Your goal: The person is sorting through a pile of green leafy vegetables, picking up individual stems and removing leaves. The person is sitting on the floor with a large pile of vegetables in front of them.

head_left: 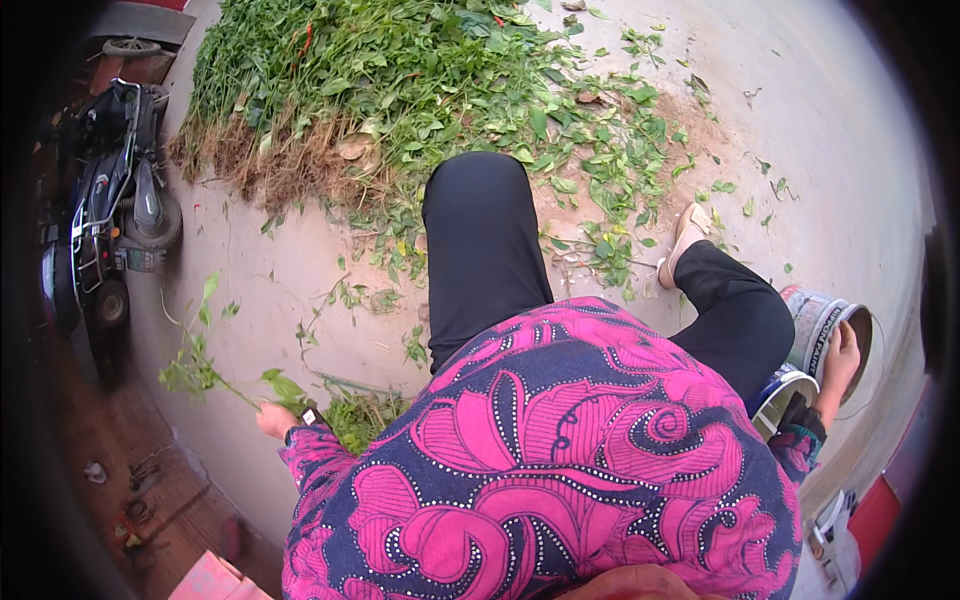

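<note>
My left hand (pixel 276 420), at the lower left, is closed around the stem of a leafy green plant (pixel 196 367) that points away to the upper left. Beside that wrist, more greenery (pixel 356 420) lies on the ground, partly hidden by my sleeve. On the far right, my right hand (pixel 841 352) is at the mouth of a paint bucket (pixel 814 322) that lies tilted; whether its fingers grip anything is unclear. A second bucket (pixel 786 401) stands beside it, next to my knee. Ahead lies a large heap of uprooted pepper plants (pixel 390 82) with brown roots (pixel 277 157) and a few red peppers (pixel 307 39).
Loose leaves (pixel 607 172) and soil are scattered on the concrete floor between my legs. A parked motor tricycle (pixel 112 202) stands at the left. Pink material (pixel 217 579) lies at the lower left, and a plastic bag (pixel 834 547) sits at the lower right.
</note>
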`<action>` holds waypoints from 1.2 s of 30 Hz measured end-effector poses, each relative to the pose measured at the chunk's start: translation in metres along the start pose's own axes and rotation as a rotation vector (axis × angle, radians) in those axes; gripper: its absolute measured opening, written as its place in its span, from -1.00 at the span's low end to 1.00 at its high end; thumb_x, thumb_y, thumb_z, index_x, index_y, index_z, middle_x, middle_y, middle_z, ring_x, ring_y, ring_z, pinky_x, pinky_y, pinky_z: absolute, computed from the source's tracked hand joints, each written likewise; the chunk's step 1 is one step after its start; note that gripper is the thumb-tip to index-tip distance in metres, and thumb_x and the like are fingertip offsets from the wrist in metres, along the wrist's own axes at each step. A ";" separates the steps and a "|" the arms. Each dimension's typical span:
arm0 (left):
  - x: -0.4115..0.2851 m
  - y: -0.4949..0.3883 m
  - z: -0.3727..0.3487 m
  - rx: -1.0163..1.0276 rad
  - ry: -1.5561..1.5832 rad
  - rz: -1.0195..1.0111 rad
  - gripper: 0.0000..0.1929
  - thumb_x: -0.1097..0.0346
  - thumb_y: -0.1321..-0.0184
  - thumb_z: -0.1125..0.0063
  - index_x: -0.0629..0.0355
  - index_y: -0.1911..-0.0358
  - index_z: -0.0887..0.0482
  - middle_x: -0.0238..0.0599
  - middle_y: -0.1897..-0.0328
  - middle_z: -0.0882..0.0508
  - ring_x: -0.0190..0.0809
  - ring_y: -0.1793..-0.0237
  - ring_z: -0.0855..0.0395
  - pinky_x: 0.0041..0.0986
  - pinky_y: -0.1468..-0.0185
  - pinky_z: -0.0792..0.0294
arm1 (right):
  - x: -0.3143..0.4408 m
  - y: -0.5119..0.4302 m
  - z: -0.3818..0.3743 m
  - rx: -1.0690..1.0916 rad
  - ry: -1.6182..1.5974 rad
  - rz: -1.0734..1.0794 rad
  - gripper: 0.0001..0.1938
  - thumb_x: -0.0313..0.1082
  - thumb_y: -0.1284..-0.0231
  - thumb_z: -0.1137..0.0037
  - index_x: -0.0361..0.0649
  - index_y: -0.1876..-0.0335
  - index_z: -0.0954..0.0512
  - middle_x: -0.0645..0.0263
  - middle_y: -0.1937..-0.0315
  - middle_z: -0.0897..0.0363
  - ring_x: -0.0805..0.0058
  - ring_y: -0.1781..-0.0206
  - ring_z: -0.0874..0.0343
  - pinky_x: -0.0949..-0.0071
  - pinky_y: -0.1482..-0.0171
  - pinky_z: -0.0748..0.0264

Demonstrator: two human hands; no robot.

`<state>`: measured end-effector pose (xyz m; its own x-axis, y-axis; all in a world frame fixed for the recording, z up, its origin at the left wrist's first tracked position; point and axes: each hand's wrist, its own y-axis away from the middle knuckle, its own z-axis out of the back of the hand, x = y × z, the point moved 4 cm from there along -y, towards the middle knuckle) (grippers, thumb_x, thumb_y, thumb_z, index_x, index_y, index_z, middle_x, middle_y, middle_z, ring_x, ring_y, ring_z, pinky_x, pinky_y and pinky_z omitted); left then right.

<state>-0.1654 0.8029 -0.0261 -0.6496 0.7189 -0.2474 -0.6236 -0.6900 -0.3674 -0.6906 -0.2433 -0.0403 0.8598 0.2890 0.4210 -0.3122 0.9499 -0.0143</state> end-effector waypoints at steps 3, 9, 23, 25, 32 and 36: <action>0.107 0.060 0.043 -0.046 -0.455 0.007 -0.55 0.08 -0.24 0.07 0.45 0.38 -0.65 0.18 0.38 -0.68 0.27 0.28 -0.63 0.01 0.17 -0.42 | 0.124 -0.057 -0.025 0.131 -0.118 0.247 -0.69 -0.34 -0.36 -0.02 -0.31 -0.12 -0.52 0.11 0.07 -0.65 0.42 0.07 -0.66 0.49 -0.02 -0.51; 0.220 0.203 0.045 0.395 -0.463 0.374 -0.61 0.09 -0.16 -0.03 0.38 0.39 -0.64 0.15 0.36 -0.68 0.23 0.25 -0.65 -0.01 0.16 -0.45 | 0.284 -0.096 -0.096 0.400 -0.131 0.537 -0.69 -0.33 -0.40 0.01 -0.32 -0.14 -0.52 0.18 -0.01 -0.63 0.44 0.05 -0.63 0.50 -0.03 -0.51; 0.151 0.195 -0.041 1.445 -0.933 -0.237 -0.71 0.12 0.02 -0.26 0.23 0.41 -0.64 0.08 0.31 -0.69 0.12 0.20 -0.71 -0.05 0.14 -0.53 | 0.357 -0.026 -0.123 0.522 -0.028 0.550 -0.77 -0.39 -0.30 -0.05 -0.39 0.06 -0.57 0.13 0.29 -0.67 0.45 0.35 -0.63 0.50 0.21 -0.53; 0.114 0.159 -0.073 1.163 -0.987 -0.292 -0.72 0.13 0.05 -0.29 0.21 0.41 -0.64 0.07 0.30 -0.69 0.11 0.19 -0.72 -0.05 0.14 -0.54 | 0.361 -0.020 -0.124 0.518 -0.076 0.527 -0.78 -0.41 -0.29 -0.06 -0.40 0.08 -0.58 0.13 0.29 -0.67 0.46 0.35 -0.63 0.51 0.22 -0.54; -0.248 0.144 -0.288 0.720 0.235 -0.739 -0.77 0.41 -0.13 -0.03 0.26 0.16 -0.64 0.06 0.17 -0.67 0.11 0.08 -0.61 -0.21 -0.03 -0.44 | 0.368 -0.026 -0.192 0.706 -0.127 0.396 -0.80 -0.46 -0.25 -0.08 -0.40 0.10 -0.59 0.15 0.35 -0.67 0.50 0.37 -0.64 0.52 0.25 -0.55; -0.467 0.257 -0.322 1.016 0.433 -1.200 -0.83 0.29 -0.16 -0.11 0.09 0.22 -0.71 -0.04 0.22 -0.69 0.05 0.18 -0.66 -0.26 0.06 -0.49 | 0.392 -0.028 -0.317 0.883 -0.093 0.525 -0.81 -0.45 -0.15 -0.11 -0.32 0.15 -0.62 0.07 0.42 -0.66 0.32 0.39 -0.66 0.39 0.24 -0.55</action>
<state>0.1182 0.3173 -0.2935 0.4470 0.7019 -0.5545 -0.7805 0.6089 0.1415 -0.2164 -0.1186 -0.1623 0.5067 0.5959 0.6231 -0.8570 0.2697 0.4390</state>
